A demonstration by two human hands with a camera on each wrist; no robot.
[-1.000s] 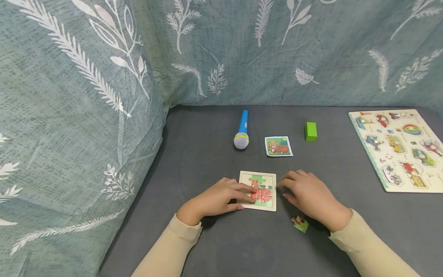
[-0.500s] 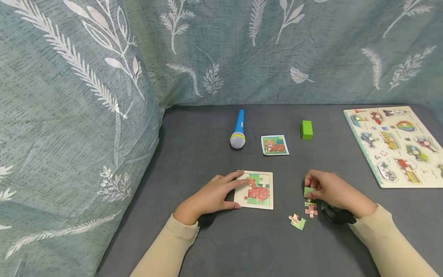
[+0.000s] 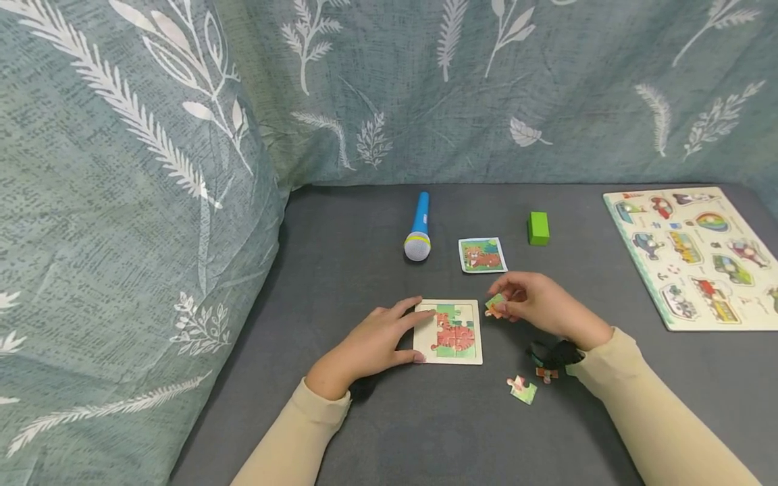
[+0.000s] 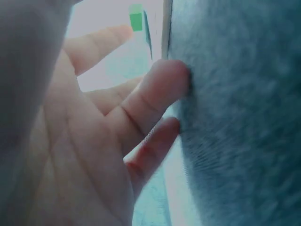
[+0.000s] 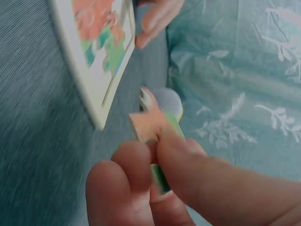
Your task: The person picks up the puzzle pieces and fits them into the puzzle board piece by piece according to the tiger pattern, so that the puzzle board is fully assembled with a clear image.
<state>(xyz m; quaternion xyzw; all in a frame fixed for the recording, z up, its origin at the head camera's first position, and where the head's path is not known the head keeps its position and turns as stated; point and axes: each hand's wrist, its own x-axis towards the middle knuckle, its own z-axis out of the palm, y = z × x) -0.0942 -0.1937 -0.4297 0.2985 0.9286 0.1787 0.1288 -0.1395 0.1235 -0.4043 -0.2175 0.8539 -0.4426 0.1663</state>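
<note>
A square wooden jigsaw tray lies on the dark table, partly filled with joined pieces showing an orange and green animal picture. My left hand rests over its left side with fingers spread, the thumb at the lower left edge. Just right of the tray, my right hand pinches a green and orange jigsaw piece between thumb and fingers. The right wrist view shows this jigsaw piece close up, tray behind it. Two loose pieces lie below the right hand: one pink and green, one orange partly hidden by the wrist strap.
Behind the tray lies a small picture card of an orange animal. A blue toy microphone lies to its left and a green block to its right. A large peg puzzle board is at the right. A patterned curtain hangs behind.
My right hand went from the tray's edge to the loose pieces on the right, took one up, and carried it back left toward the tray. The left hand's fingers shifted toward the tray's left edge.
</note>
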